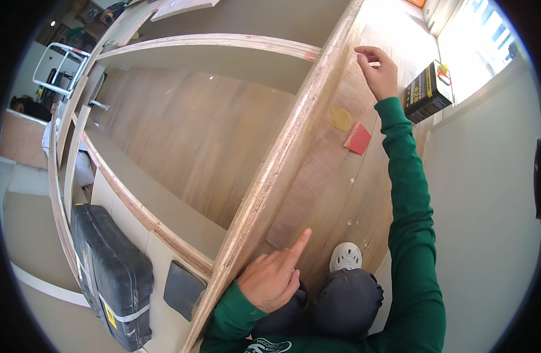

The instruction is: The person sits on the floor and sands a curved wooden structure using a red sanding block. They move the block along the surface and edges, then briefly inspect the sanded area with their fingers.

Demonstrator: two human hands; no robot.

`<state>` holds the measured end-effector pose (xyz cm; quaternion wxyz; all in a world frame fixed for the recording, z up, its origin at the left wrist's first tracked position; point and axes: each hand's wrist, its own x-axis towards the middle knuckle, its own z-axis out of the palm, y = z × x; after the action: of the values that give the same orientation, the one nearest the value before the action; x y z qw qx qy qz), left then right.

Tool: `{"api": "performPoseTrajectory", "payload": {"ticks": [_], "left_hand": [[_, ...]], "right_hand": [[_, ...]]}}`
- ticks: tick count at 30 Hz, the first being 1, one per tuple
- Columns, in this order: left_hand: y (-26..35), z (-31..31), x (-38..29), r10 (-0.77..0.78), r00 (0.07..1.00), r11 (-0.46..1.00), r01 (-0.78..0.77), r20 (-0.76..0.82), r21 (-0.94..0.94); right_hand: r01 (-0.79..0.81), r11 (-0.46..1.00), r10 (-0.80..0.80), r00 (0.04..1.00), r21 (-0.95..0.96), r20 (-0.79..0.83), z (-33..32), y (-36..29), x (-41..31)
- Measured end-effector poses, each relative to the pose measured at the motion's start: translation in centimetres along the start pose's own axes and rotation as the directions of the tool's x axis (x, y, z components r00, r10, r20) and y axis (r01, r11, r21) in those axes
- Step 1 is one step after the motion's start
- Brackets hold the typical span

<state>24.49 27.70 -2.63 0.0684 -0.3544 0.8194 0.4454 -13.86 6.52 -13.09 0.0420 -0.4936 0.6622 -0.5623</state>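
Observation:
My left hand [274, 273] is low in the picture, beside the long plywood edge [270, 172] of a cabinet frame, its index finger extended and nothing held. My right hand [378, 70] reaches far forward on the right, fingers curled loosely, thumb and index fingertips a little apart, with no object visible between them. Whether it touches the wood near it cannot be told. Below it on the wooden floor lie a yellow round piece [341, 119] and a red flat piece [357, 138]. A thin brownish sheet or strip [303, 194] lies along the cabinet's side.
A black metal can [428, 92] with a yellow cap stands by the window at right. A black tool case [111, 273] and a dark flat pad [183, 289] lie on the left panel. Plywood dividers [208, 40] cross the frame. People are in the far left background. A wall [482, 176] borders the right.

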Motion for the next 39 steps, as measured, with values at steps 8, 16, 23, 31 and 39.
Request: {"api": "performPoseTrajectory", "payload": {"ticks": [8,16,23,31,39], "left_hand": [[0.1,0.1,0.1,0.022,0.999,0.999,-0.021,-0.024,0.038],[0.1,0.0,0.2,0.025,1.0,0.999,-0.025,-0.013,0.03],[0.2,-0.1,0.4,0.029,1.0,1.0,-0.029,-0.008,0.008],[0.2,-0.1,0.4,0.033,0.999,0.999,-0.033,-0.017,0.017],[0.4,-0.1,0.4,0.009,1.0,1.0,-0.009,-0.024,0.013]], "right_hand": [[-0.087,0.996,0.091,0.985,-0.033,0.15,-0.3,-0.6,0.6],[-0.022,0.974,0.062,0.983,-0.225,0.171,-0.1,-0.7,1.8],[0.003,0.972,0.047,0.978,-0.237,0.204,0.3,-0.8,2.1],[0.015,1.0,-0.014,0.988,-0.007,0.151,1.5,1.9,2.3],[-0.039,0.998,0.034,0.996,0.054,0.087,2.4,3.5,2.1]]}}
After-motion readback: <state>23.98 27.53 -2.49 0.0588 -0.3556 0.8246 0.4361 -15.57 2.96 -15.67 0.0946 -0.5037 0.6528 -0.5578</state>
